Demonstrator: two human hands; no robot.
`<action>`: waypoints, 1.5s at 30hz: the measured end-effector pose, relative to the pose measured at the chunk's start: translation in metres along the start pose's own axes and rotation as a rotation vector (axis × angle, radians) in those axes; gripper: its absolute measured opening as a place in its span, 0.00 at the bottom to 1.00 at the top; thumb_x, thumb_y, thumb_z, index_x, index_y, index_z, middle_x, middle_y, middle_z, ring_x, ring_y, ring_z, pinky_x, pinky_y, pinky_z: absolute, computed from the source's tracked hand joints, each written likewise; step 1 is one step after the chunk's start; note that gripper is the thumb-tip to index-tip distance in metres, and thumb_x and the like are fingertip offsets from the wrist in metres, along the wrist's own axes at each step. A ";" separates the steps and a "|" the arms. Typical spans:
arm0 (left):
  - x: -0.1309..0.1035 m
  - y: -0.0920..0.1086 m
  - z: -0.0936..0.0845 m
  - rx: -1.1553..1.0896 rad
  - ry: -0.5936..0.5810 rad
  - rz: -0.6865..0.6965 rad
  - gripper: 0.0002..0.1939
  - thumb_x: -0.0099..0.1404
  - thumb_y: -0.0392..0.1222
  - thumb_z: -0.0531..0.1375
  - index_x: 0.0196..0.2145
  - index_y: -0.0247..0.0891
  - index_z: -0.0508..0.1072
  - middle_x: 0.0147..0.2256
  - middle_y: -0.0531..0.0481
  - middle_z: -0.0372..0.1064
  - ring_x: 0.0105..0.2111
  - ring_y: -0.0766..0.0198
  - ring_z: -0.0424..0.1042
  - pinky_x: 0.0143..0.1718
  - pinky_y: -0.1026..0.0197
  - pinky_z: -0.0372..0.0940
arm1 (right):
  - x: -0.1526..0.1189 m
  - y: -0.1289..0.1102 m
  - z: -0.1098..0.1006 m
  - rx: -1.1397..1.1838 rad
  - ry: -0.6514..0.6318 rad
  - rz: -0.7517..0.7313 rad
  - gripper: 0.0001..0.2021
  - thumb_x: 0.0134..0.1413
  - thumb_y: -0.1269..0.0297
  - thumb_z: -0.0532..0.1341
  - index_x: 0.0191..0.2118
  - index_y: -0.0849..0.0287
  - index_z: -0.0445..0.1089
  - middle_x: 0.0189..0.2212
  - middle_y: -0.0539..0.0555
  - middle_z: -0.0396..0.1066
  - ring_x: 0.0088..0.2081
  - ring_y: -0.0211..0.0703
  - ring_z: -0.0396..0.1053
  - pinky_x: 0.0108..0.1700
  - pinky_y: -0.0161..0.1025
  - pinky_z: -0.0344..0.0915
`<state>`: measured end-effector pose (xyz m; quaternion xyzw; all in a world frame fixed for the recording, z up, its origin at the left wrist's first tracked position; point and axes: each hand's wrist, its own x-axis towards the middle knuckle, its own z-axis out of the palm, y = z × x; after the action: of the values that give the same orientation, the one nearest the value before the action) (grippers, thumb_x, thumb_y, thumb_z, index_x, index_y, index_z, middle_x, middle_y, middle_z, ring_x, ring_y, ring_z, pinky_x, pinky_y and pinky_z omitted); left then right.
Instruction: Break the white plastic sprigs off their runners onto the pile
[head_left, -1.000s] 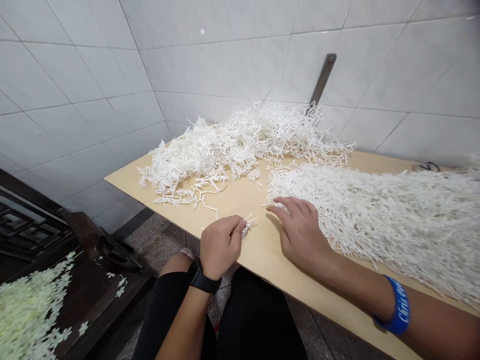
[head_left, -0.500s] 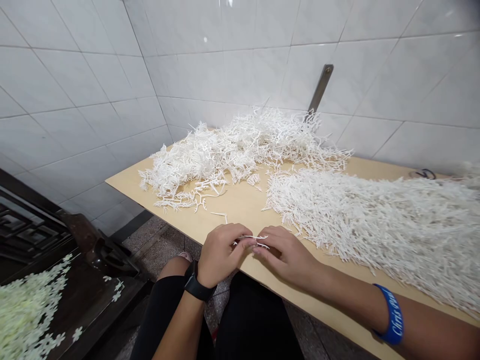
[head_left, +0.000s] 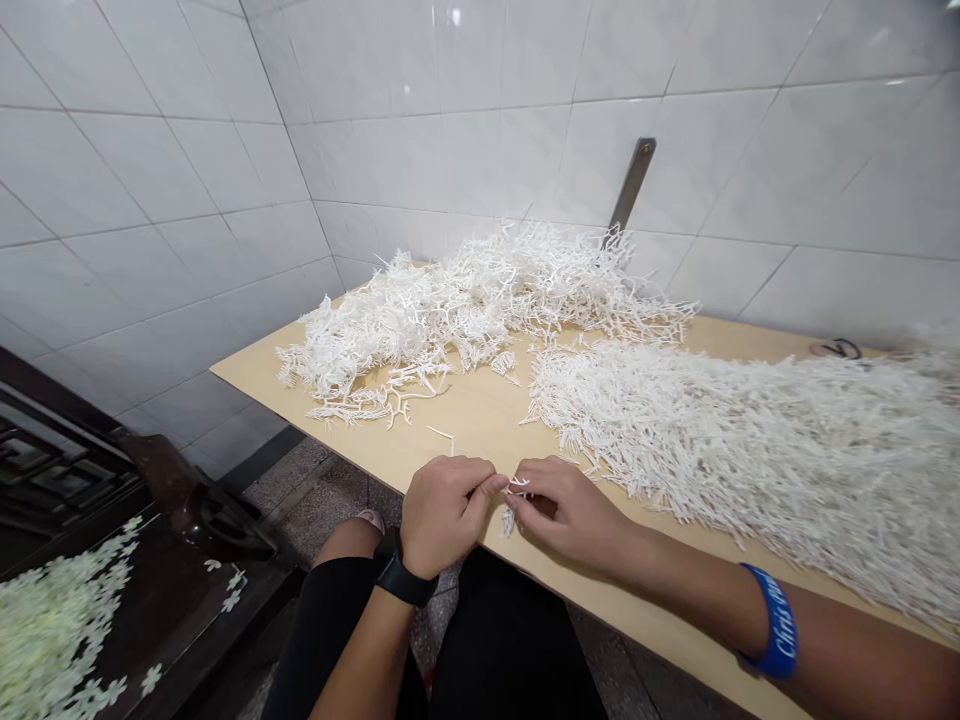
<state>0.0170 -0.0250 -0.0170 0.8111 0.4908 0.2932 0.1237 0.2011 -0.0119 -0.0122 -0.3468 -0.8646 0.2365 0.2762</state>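
Observation:
My left hand (head_left: pixel 448 508) and my right hand (head_left: pixel 568 505) meet at the table's near edge, thumbs and fingers pinched almost tip to tip. Between them is a small white branched sprig (head_left: pixel 520 483), thin and plastic-looking, mostly hidden by the fingers. Below my right thumb shows another small white frilled piece (head_left: pixel 508 521); whether it is joined to the sprig I cannot tell. A single thin white stem (head_left: pixel 441 433) lies on the table just beyond my left hand.
A tangled heap of white branched pieces (head_left: pixel 450 300) lies at the back of the wooden table (head_left: pixel 480 410). To the right spreads a pile of short white sprigs (head_left: pixel 720 440). A metal bar (head_left: pixel 631 190) leans at the tiled wall. Pale flower shapes (head_left: pixel 56 625) lie lower left on dark furniture.
My fingertips have drawn closer together on the sprig, and less of it shows. A frilled white piece now appears below my right thumb. The view has shifted slightly.

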 end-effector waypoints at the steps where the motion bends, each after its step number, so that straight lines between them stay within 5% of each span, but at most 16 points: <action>1: 0.000 0.000 0.001 0.009 0.043 -0.045 0.22 0.72 0.46 0.50 0.21 0.38 0.59 0.20 0.55 0.60 0.24 0.66 0.60 0.29 0.61 0.49 | 0.000 -0.001 0.000 0.002 0.003 0.018 0.16 0.60 0.70 0.53 0.21 0.59 0.57 0.20 0.47 0.58 0.25 0.37 0.58 0.31 0.36 0.53; 6: 0.001 -0.005 0.004 -0.067 0.306 -0.275 0.22 0.72 0.44 0.48 0.20 0.38 0.53 0.18 0.55 0.54 0.21 0.67 0.56 0.26 0.62 0.47 | -0.008 -0.007 -0.004 -0.049 0.022 -0.042 0.14 0.58 0.72 0.53 0.22 0.58 0.54 0.19 0.47 0.57 0.24 0.37 0.57 0.34 0.38 0.55; 11: 0.000 -0.005 0.002 -0.059 0.230 -0.288 0.21 0.72 0.46 0.48 0.21 0.38 0.59 0.19 0.55 0.59 0.22 0.66 0.60 0.27 0.62 0.47 | -0.007 0.005 -0.014 -0.341 0.209 0.058 0.09 0.65 0.70 0.51 0.35 0.59 0.66 0.33 0.55 0.70 0.37 0.47 0.66 0.43 0.46 0.56; 15: -0.002 -0.003 0.000 -0.072 0.166 -0.224 0.21 0.73 0.46 0.48 0.23 0.38 0.63 0.22 0.54 0.63 0.25 0.66 0.63 0.28 0.62 0.49 | -0.005 0.008 -0.016 -0.412 0.284 0.045 0.13 0.64 0.75 0.49 0.49 0.59 0.66 0.48 0.60 0.70 0.51 0.55 0.64 0.52 0.53 0.54; 20: -0.003 -0.003 -0.002 -0.128 0.053 -0.040 0.17 0.73 0.45 0.50 0.28 0.39 0.69 0.26 0.53 0.69 0.29 0.64 0.67 0.32 0.62 0.54 | -0.005 -0.003 -0.005 -0.076 0.085 0.064 0.05 0.64 0.63 0.58 0.39 0.58 0.67 0.36 0.54 0.71 0.40 0.47 0.67 0.43 0.44 0.60; 25: -0.002 -0.003 -0.004 -0.170 0.036 0.041 0.15 0.72 0.44 0.52 0.29 0.39 0.71 0.27 0.53 0.71 0.30 0.64 0.67 0.34 0.61 0.55 | -0.002 0.000 0.001 0.039 0.024 0.176 0.14 0.64 0.59 0.58 0.27 0.59 0.66 0.24 0.50 0.66 0.29 0.41 0.63 0.33 0.38 0.56; 31: -0.002 -0.005 -0.004 -0.209 0.007 0.093 0.18 0.73 0.46 0.52 0.27 0.38 0.70 0.24 0.53 0.67 0.28 0.65 0.64 0.32 0.61 0.53 | 0.000 -0.001 -0.002 0.123 -0.011 0.135 0.11 0.57 0.57 0.65 0.30 0.59 0.71 0.27 0.50 0.69 0.31 0.41 0.65 0.36 0.38 0.56; 40: -0.002 -0.007 -0.004 -0.221 0.004 0.136 0.20 0.73 0.45 0.51 0.24 0.37 0.66 0.22 0.53 0.64 0.27 0.65 0.62 0.31 0.61 0.52 | 0.000 -0.004 -0.003 0.168 -0.023 0.117 0.12 0.59 0.57 0.62 0.29 0.59 0.71 0.25 0.50 0.70 0.29 0.39 0.64 0.34 0.37 0.55; 45: -0.002 -0.004 -0.002 -0.176 0.041 0.091 0.21 0.73 0.46 0.50 0.23 0.37 0.65 0.22 0.53 0.64 0.27 0.65 0.62 0.31 0.62 0.52 | 0.000 -0.004 -0.003 0.088 -0.019 0.050 0.13 0.59 0.67 0.56 0.24 0.59 0.64 0.21 0.48 0.64 0.26 0.38 0.61 0.33 0.37 0.54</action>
<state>0.0124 -0.0255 -0.0181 0.8124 0.4282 0.3570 0.1710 0.2010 -0.0137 -0.0077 -0.3538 -0.8470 0.2843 0.2768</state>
